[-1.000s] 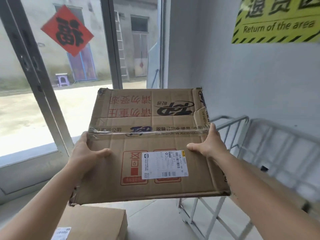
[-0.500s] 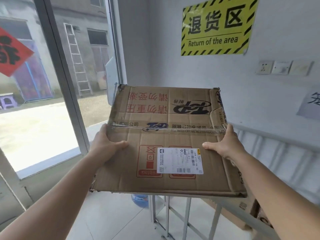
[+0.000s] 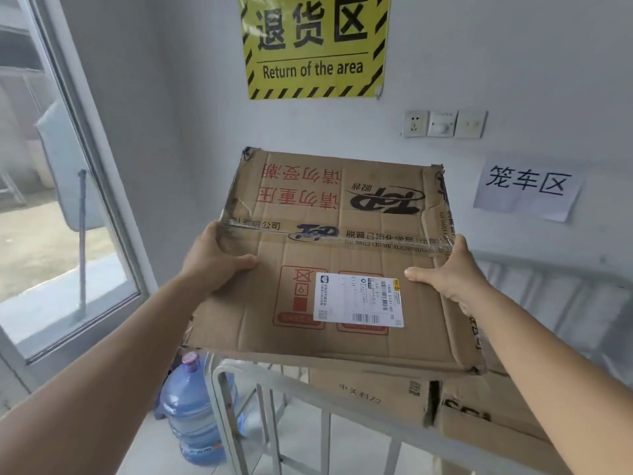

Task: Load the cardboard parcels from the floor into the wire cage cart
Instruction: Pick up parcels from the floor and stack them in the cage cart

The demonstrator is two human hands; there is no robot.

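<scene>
I hold a flat, worn cardboard parcel (image 3: 342, 234) with red and black print and a white shipping label, lifted in front of me. My left hand (image 3: 214, 258) grips its left edge with the thumb on top. My right hand (image 3: 448, 275) grips the right edge the same way. The parcel hangs above the near rail of the grey wire cage cart (image 3: 239, 375). Inside the cart lie two cardboard parcels (image 3: 376, 392), partly hidden under the one I hold.
A blue water jug (image 3: 191, 413) stands on the floor left of the cart. A glass door (image 3: 68, 200) fills the left side. On the white wall hang a yellow return-area sign (image 3: 313, 46), sockets (image 3: 443, 124) and a paper notice (image 3: 527, 188).
My view and the held parcel have swung right, from the window toward the wall and over the cart. The parcels inside the cart have come into sight. Both hands keep the same hold.
</scene>
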